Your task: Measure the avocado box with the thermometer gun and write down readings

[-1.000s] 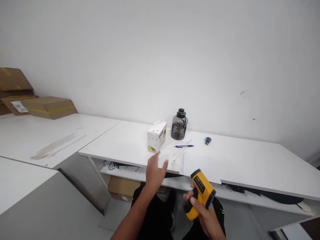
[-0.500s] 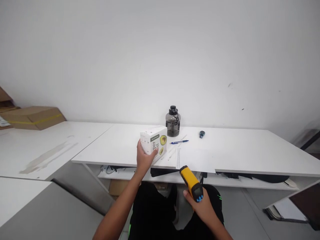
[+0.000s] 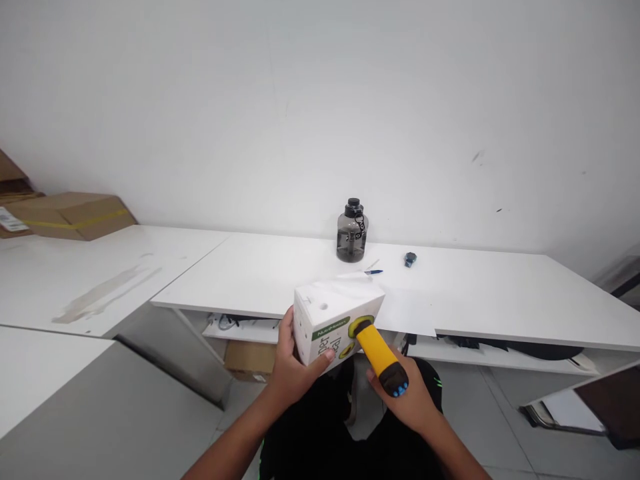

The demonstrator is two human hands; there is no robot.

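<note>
My left hand (image 3: 299, 367) is closed around the lower left side of a white carton (image 3: 341, 300) printed with green avocados, held tilted in front of the desk edge. The thumb lies across the printed face. Gripped in my right hand (image 3: 407, 400) is a yellow and black gun-shaped infrared thermometer (image 3: 377, 352), with a dark screen end and blue buttons facing me. Its front end overlaps the avocado picture; I cannot tell whether it touches the carton. Behind the carton, a blue pen (image 3: 374, 272) lies partly hidden.
On the white desk (image 3: 250, 273) stand a dark clear water jug (image 3: 352, 233) and a small dark blue watch-like object (image 3: 410, 259). A sheet of paper (image 3: 407, 313) lies near the front edge. Cardboard boxes (image 3: 80, 217) rest at the far left. Below is an open shelf (image 3: 490, 357) with dark items.
My left hand has brought the carton off the desk, nearer to me, and tilted it. The thermometer's front end now overlaps the carton's printed face.
</note>
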